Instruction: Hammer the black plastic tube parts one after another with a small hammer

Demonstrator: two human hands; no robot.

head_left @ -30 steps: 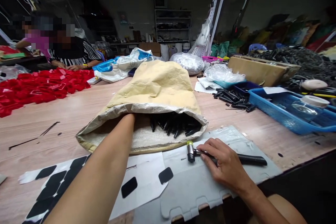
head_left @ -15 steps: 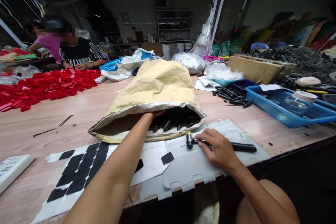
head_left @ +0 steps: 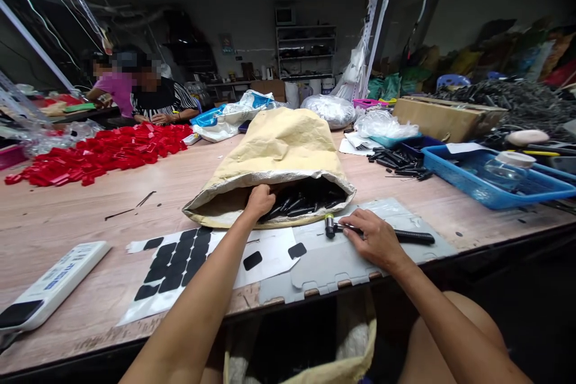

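Note:
A yellowish woven sack (head_left: 288, 141) lies on the table with its mouth facing me, and slim black plastic pieces (head_left: 310, 198) fill the right part of the opening. My left hand (head_left: 261, 199) is in that mouth, just left of the pieces, fingers curled; what they hold, if anything, is hidden. My right hand (head_left: 371, 237) grips a small hammer (head_left: 414, 237) near its head. The hammer lies across a grey mat (head_left: 324, 270), its head by the sack's right corner. Beside the mat is a white sheet with black rounded stickers (head_left: 175, 264).
Red parts (head_left: 108, 153) lie heaped at the far left, near two people at work. A white power strip (head_left: 58, 282) is at front left. To the right stand a blue basket (head_left: 495, 186) and loose black pieces (head_left: 400, 162). Another sack (head_left: 328, 369) opens below the table edge.
My left hand has drawn back from deeper inside the sack and now shows at its mouth. The right hand stays on the hammer. The view has turned slightly left.

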